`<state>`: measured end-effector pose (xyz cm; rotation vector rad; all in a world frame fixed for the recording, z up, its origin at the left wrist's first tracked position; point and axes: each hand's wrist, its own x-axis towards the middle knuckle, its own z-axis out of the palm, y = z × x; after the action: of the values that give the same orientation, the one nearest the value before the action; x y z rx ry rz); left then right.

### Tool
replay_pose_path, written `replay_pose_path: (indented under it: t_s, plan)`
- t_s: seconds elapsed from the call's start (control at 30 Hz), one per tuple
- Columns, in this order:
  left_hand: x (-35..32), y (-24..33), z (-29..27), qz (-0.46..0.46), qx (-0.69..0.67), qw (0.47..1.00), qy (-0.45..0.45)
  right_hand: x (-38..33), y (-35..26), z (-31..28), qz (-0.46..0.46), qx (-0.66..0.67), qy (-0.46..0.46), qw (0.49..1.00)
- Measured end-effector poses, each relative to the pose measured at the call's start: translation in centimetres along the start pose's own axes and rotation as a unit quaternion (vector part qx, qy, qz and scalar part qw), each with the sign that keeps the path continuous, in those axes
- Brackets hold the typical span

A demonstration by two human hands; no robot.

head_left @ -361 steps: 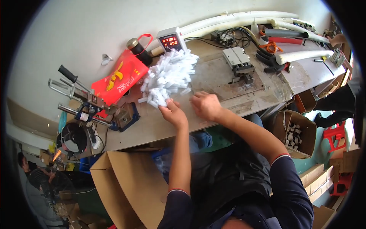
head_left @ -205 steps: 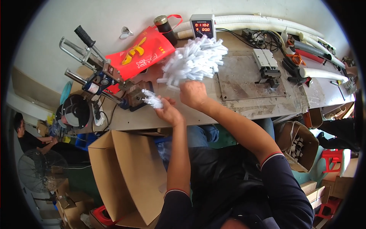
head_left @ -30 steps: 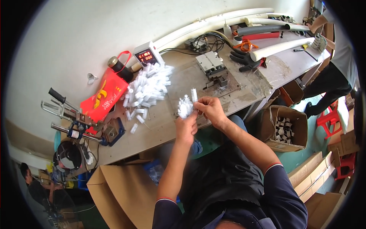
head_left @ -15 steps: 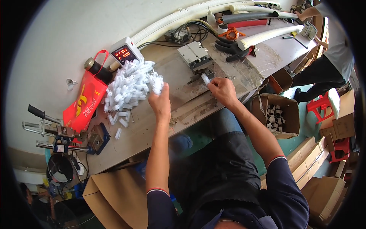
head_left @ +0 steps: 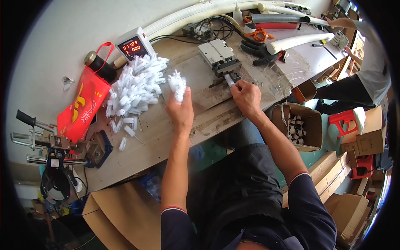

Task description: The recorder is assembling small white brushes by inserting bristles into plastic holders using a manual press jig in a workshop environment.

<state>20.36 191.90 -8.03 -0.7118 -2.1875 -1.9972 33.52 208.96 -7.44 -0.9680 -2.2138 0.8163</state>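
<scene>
On table (head_left: 200, 131), L of ctr, pile of white brushes (head_left: 137, 81) sits right in front of counter box (head_left: 134, 43), partly covering its base; red bag (head_left: 81, 104) & black bottle (head_left: 101, 66) beside pile. Glove (head_left: 259, 51) & white pipe (head_left: 300, 43) lie just R of metal clamp (head_left: 216, 53). R hand (head_left: 246, 98) pinches one white brush (head_left: 228, 79) at clamp's front; can't tell if tip is in or just touching. L hand (head_left: 180, 109) curled round bunch of brushes (head_left: 178, 85), fingers mostly hidden. Carton (head_left: 129, 208) cut off at bottom L; co-worker (head_left: 371, 62) partly out of view, far R.
</scene>
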Motion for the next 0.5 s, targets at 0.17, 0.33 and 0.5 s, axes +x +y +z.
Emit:
replay_pose_path:
  t_s: [0.17, 0.33, 0.5]
  plan:
    - [0.14, -0.38, -0.13, 0.029, 0.009, 1.000, 0.004, 0.20, 0.03, 0.51, -0.003, -0.016, 0.012, 1.000]
    - [0.05, -0.13, -0.18, 0.021, 0.008, 1.000, 0.016, 0.43, 0.40, 0.78, 0.004, -0.014, 0.021, 1.000]
    - [0.00, -0.07, -0.14, 0.045, 0.014, 0.998, 0.030, 0.56, -0.12, 0.51, 0.020, -0.007, 0.005, 1.000]
